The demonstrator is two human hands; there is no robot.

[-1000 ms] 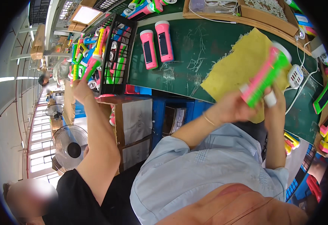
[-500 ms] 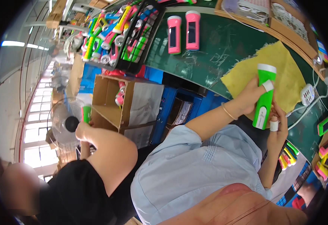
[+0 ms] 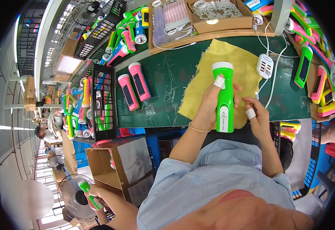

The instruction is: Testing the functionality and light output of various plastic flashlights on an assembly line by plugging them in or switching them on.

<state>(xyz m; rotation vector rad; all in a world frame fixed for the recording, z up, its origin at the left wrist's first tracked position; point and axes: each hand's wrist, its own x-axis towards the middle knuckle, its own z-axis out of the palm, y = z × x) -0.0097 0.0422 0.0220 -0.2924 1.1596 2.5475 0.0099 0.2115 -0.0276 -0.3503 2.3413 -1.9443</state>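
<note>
A green flashlight (image 3: 225, 109) with a white head stands out over the yellow cloth, a pale label strip on its handle. My left hand (image 3: 209, 101) is wrapped round it, the taped thumb lying on its front near the head. Just to its right, my right hand (image 3: 258, 119) holds nothing; its fingers are apart and slightly curled, with white tape on one of them. Beneath both hands the yellow cloth (image 3: 198, 90) covers part of the green tabletop (image 3: 163, 76). Two pink flashlights (image 3: 133, 87) with dark panels lie side by side to the left.
A black crate (image 3: 100, 103) full of coloured flashlights stands at the left. Cardboard trays (image 3: 225, 26) of small parts sit at the back. A white USB charging hub (image 3: 265, 66) with cables lies right of the cloth. At lower left, a co-worker's hand (image 3: 94, 193) holds another green flashlight.
My view has turned, so the table now appears more level. The right hand has come away from the flashlight's lower end; the left hand still grips it. The co-worker's flashlight is now tilted.
</note>
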